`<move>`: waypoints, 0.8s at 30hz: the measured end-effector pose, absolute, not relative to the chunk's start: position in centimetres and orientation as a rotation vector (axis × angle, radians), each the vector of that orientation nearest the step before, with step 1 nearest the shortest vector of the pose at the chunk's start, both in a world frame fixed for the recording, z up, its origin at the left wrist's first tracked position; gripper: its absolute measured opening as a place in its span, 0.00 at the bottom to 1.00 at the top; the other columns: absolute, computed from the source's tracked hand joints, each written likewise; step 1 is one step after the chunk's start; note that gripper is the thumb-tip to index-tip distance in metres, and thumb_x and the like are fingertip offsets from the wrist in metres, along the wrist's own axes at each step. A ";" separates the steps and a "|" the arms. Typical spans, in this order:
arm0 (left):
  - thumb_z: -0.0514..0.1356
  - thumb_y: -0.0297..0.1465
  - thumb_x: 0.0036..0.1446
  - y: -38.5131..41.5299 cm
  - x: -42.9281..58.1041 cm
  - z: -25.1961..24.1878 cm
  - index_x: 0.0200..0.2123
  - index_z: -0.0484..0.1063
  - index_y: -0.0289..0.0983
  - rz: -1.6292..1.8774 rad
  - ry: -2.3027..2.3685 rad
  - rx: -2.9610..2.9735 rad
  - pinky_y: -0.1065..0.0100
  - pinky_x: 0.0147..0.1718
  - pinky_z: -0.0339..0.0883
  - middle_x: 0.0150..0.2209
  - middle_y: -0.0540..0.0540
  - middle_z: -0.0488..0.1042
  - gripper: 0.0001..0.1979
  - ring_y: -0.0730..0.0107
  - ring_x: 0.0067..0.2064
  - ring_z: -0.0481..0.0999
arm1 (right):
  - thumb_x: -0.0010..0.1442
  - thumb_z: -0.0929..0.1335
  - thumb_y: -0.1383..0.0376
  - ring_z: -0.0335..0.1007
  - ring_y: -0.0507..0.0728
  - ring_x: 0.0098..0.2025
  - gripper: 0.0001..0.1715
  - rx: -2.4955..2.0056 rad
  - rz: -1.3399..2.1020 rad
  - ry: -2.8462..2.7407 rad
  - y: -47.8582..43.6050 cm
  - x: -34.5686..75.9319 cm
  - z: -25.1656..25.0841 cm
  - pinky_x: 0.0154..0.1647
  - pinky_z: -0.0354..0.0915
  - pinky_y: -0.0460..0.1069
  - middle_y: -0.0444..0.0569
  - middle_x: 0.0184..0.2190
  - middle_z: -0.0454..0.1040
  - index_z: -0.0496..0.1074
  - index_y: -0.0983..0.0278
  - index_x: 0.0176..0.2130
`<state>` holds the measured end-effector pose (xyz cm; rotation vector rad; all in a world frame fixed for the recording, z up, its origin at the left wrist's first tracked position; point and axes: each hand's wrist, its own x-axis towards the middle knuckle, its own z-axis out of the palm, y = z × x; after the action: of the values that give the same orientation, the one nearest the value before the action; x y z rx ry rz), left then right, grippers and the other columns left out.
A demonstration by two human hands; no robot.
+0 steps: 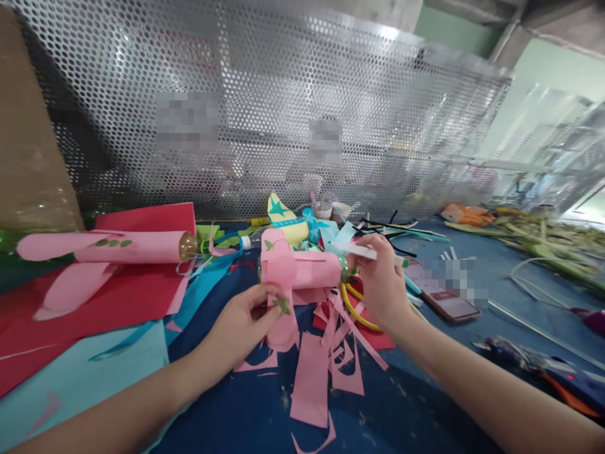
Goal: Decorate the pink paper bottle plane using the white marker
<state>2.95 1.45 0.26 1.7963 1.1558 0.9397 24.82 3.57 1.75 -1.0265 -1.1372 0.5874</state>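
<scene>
In the middle of the head view, a small bottle wrapped in pink paper, shaped like a toy airplane [314, 270], lies with its green neck to the right. My left hand [246, 321] is closed on its near pink wing, beside a green star [282, 306] stuck there. My right hand [382, 280] is pinched on a flat white strip [362, 251] just above the bottle's neck. Whether the right fingers also touch the bottle, I cannot tell. To the left rests a larger pink bottle airplane [132, 246] with green ovals on its side.
Pink paper scraps [309, 378] lie in front, with a yellow ring [352, 306] behind. Red sheets [70, 315] and a light blue sheet [94, 378] cover the left. A phone [449, 299] and a glue gun [543, 366] lie right. A perforated metal panel [265, 82] stands behind.
</scene>
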 end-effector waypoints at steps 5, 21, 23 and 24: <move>0.55 0.33 0.56 0.2 2.9 1.1 0.38 0.77 0.38 0.780 1.179 2.180 0.62 0.40 0.73 0.39 0.44 0.81 0.12 0.59 0.41 0.80 | 0.63 0.63 0.54 0.74 0.56 0.35 0.09 -0.981 0.617 -1.131 4.6 26.0 2.8 0.41 0.67 0.52 0.42 0.29 0.75 0.63 0.57 0.39; 0.50 0.44 0.64 3.0 -0.3 3.5 0.32 0.60 0.42 1.402 1.528 1.839 0.67 0.29 0.64 0.26 0.54 0.64 0.14 0.68 0.28 0.68 | 0.64 0.63 0.62 0.75 0.63 0.39 0.07 -1.240 -0.048 -2.009 3.4 26.4 1.4 0.37 0.66 0.54 0.54 0.41 0.76 0.67 0.60 0.43; 0.52 0.48 0.60 4.0 -0.4 2.9 0.35 0.61 0.41 1.336 1.555 1.699 0.65 0.31 0.67 0.30 0.51 0.67 0.16 0.64 0.33 0.72 | 0.65 0.62 0.62 0.75 0.64 0.38 0.08 -1.255 -0.093 -2.029 3.4 26.4 1.3 0.36 0.66 0.55 0.55 0.42 0.76 0.67 0.61 0.44; 0.52 0.50 0.59 4.2 -0.3 2.7 0.35 0.62 0.40 1.258 1.550 1.688 0.63 0.32 0.69 0.32 0.50 0.68 0.19 0.61 0.35 0.73 | 0.66 0.62 0.62 0.76 0.64 0.38 0.09 -1.260 -0.106 -2.035 3.5 26.4 1.2 0.36 0.66 0.55 0.55 0.43 0.76 0.67 0.61 0.44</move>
<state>-0.30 4.21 2.67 1.6881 1.5496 1.2581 26.40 3.46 1.22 -1.2598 -2.0348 -0.1058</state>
